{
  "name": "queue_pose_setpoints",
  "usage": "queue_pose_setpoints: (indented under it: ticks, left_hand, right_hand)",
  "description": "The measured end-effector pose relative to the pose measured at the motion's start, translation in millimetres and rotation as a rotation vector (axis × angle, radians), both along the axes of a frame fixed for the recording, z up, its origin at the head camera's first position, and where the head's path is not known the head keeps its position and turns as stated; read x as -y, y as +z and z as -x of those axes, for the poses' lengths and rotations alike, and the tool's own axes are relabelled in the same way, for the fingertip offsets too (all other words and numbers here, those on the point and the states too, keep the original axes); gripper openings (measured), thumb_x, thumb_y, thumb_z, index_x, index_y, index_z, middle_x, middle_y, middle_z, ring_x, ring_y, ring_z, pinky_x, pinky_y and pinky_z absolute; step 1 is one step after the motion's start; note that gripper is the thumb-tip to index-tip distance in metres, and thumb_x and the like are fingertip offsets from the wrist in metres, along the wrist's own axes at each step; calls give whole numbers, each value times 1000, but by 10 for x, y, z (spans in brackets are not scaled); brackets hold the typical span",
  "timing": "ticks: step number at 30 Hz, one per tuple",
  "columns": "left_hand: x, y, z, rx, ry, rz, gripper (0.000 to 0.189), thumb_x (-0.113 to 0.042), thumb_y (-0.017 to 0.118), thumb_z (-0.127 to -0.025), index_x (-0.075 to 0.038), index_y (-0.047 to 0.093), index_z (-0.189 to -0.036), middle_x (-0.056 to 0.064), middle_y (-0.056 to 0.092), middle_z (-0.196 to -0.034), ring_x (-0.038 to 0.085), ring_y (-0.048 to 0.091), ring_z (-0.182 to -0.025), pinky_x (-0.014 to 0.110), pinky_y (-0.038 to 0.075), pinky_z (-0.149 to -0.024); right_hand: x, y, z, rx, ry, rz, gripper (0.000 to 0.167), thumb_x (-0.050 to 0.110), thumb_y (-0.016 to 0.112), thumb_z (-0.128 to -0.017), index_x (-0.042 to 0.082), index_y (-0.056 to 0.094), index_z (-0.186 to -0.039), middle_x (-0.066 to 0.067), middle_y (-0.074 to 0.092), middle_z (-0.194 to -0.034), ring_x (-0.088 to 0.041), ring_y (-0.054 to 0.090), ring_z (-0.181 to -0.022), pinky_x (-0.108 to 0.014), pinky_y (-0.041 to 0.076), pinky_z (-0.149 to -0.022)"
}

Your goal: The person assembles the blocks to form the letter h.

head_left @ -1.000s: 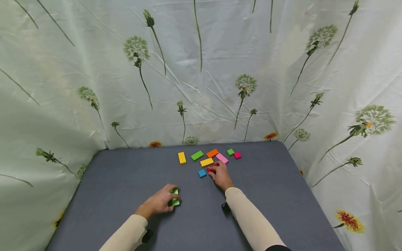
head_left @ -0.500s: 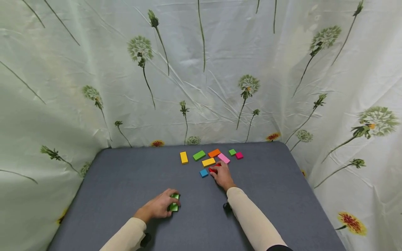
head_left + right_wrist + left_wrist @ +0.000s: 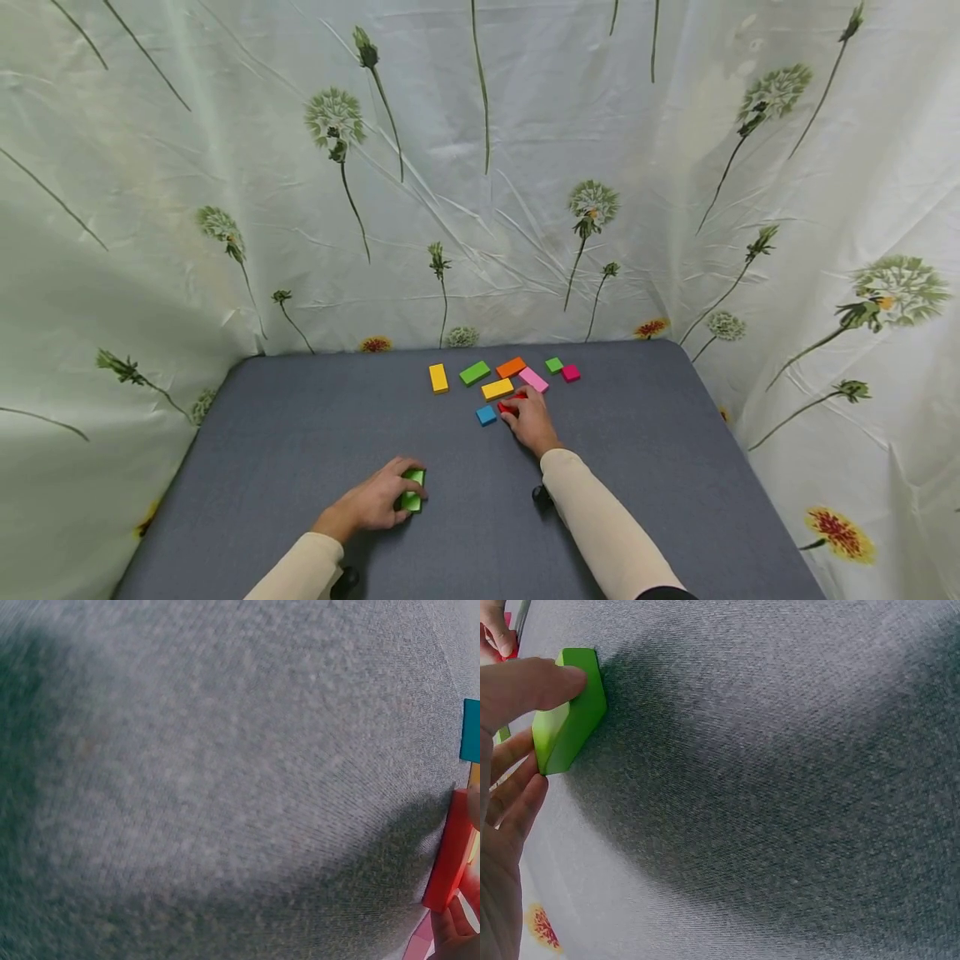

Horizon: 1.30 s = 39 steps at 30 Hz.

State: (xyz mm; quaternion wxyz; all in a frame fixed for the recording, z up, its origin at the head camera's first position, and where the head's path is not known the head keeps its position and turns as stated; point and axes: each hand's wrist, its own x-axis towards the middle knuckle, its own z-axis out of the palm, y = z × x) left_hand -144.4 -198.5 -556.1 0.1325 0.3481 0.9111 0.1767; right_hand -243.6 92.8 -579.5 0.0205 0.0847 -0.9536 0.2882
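Note:
Toward the front left of the grey table, my left hand [image 3: 381, 495] holds a green block [image 3: 412, 492] between thumb and fingers. In the left wrist view the thumb lies on top of this green block [image 3: 576, 712] and the fingertips are at its far side. My right hand [image 3: 532, 420] grips a red block [image 3: 504, 407] farther back, the hand covering much of it. The right wrist view has the red block [image 3: 448, 851] at its right edge, with fingertips at both ends. Just left of it lies a small blue block [image 3: 486, 415].
Behind the right hand lie a yellow block [image 3: 497, 389], a pink block [image 3: 533, 380] and an orange block [image 3: 511, 367]. Another yellow block [image 3: 438, 378] and a green one [image 3: 475, 372] lie left; small green [image 3: 553, 365] and magenta [image 3: 571, 372] blocks lie right. A flowered curtain [image 3: 480, 208] hangs behind.
My left hand has drawn the green block a little toward the front edge of the table. The right hand stays on the red block; the head view has shifted slightly.

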Motion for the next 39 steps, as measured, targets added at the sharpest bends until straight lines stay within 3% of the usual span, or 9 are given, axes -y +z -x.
queue_pose_setpoints:
  ticks: [16,24,31,39]
  left_hand:
    - [14,-17,-58,-27,21,-40,23,-8,76,-77,-18,74,-98,9,52,-124,31,50,-114,49,47,-92]
    - [20,-20,-70,4,35,-41,22,-8,76,-78,-18,74,-97,9,52,-125,31,50,-115,50,46,-93]
    - [48,-28,-56,-19,31,-96,30,-11,76,-80,-16,71,-109,12,51,-127,34,49,-117,53,45,-94]
    - [140,-110,-143,-154,209,-168,44,-23,82,-75,-10,67,-114,9,55,-121,31,52,-113,51,46,-92]
  right_hand:
    - [3,-28,-4,30,-8,-6,28,16,73,-86,6,73,-111,-15,53,-124,-31,45,-119,-45,42,-103]
    - [-1,-28,-11,35,1,-3,28,15,73,-85,5,73,-111,-16,53,-124,-32,45,-119,-46,41,-103]
    - [1,2,-27,24,-6,18,27,13,73,-85,3,72,-110,-17,53,-123,-33,45,-117,-46,42,-102]
    - [3,31,-28,12,2,25,28,15,72,-86,2,72,-112,-17,53,-123,-33,46,-118,-45,43,-102]
